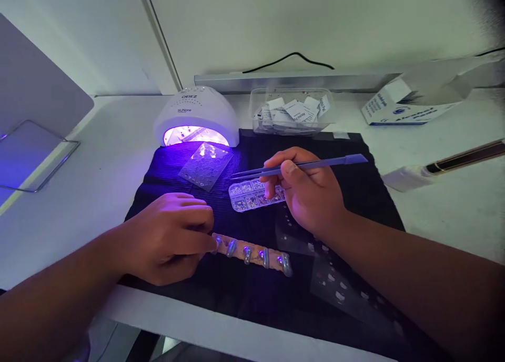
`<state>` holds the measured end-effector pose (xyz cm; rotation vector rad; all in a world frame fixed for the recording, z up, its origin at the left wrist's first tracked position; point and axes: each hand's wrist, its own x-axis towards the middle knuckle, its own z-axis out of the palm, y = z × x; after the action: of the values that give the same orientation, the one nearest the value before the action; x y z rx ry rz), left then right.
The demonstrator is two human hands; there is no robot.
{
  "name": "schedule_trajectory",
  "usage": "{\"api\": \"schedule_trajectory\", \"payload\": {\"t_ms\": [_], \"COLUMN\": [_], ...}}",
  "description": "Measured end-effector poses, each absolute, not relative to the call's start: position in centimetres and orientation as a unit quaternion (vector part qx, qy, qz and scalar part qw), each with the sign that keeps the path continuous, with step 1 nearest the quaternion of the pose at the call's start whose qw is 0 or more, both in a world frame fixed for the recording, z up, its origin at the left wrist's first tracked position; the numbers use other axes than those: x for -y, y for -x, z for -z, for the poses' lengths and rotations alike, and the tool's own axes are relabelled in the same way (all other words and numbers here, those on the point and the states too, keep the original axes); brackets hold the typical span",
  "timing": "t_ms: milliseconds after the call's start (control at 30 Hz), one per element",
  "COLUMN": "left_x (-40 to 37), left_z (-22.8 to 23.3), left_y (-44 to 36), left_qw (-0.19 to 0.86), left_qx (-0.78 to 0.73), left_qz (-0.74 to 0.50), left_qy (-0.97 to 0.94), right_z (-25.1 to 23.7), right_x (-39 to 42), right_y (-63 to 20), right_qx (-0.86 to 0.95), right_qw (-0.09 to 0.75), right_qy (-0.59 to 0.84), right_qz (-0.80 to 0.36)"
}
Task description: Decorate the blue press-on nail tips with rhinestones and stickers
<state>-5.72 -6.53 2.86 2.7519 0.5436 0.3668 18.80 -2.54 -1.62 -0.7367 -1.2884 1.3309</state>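
Note:
My left hand [169, 241] is closed, its thumb and fingertips pinching the left end of a flat strip [254, 254] that bears several shiny press-on nails. The strip hangs just above or rests on the black cloth [244, 299]; I cannot tell which. Between the thumb and fingers of my right hand [307, 188] is a pair of tweezers [323, 162], points to the left. Under these points lies a clear compartment case [245, 196] of tiny rhinestones, partly covered by my right fingers. A clear sticker sheet [207, 166] lies beyond my left hand.
A lit white nail lamp [197, 112] stands at the back left. Behind the cloth are a plastic tub [292, 125] of alcohol pads and an open carton [410, 109]. At right lies a white-bristled brush [410, 178]; decal sheets [335, 283] lie under my right forearm.

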Motion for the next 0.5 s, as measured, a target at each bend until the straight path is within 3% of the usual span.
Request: {"api": "schedule_trajectory", "payload": {"t_ms": [500], "left_x": [6.08], "left_z": [-2.3], "left_y": [5.78], "left_qw": [0.222], "left_qx": [-0.178], "left_qz": [-0.196], "left_qy": [-0.938], "right_z": [1.69], "right_x": [2.53], "right_y": [-18.93], "right_qx": [0.529], "right_qw": [0.551], "right_qy": [0.305], "right_qz": [-0.568]}}
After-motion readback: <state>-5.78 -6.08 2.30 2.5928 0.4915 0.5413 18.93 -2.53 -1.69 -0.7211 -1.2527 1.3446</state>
